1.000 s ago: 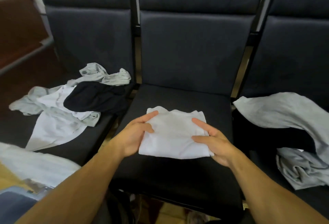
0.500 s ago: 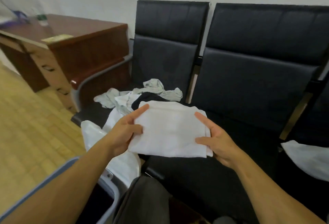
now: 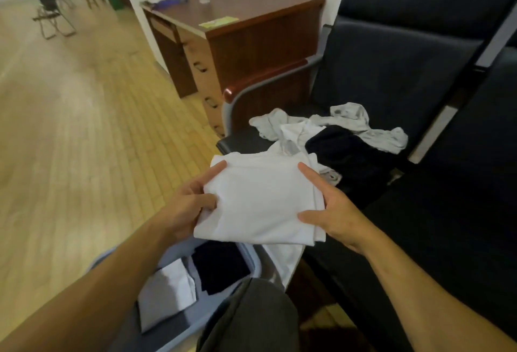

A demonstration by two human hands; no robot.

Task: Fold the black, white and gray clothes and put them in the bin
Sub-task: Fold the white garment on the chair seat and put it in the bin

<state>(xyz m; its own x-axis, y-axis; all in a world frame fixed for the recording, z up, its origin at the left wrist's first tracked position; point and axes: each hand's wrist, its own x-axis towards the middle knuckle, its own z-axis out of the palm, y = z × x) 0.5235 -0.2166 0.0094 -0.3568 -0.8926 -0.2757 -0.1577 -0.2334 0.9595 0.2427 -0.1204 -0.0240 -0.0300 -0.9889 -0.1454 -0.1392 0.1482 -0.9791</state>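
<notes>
You hold the folded white cotton garment [image 3: 261,202] between both hands: your left hand [image 3: 183,207] pinches its left edge, thumb on top, and your right hand [image 3: 334,213] clasps its right edge. Just below your grip sits the grey-blue plastic bin [image 3: 253,260], with folded white and black pieces inside. Beyond your right hand, unfolded grey, white and black clothes [image 3: 334,136] lie on the black padded seat [image 3: 436,211].

Two bare forearms reach forward from the bottom corners, angled toward each other. The left hand [image 3: 186,207] and the right hand [image 3: 334,211] face each other, each with its index finger stretched forward and its thumb pressed inward, pinching opposite edges of a folded white garment [image 3: 260,200].
</notes>
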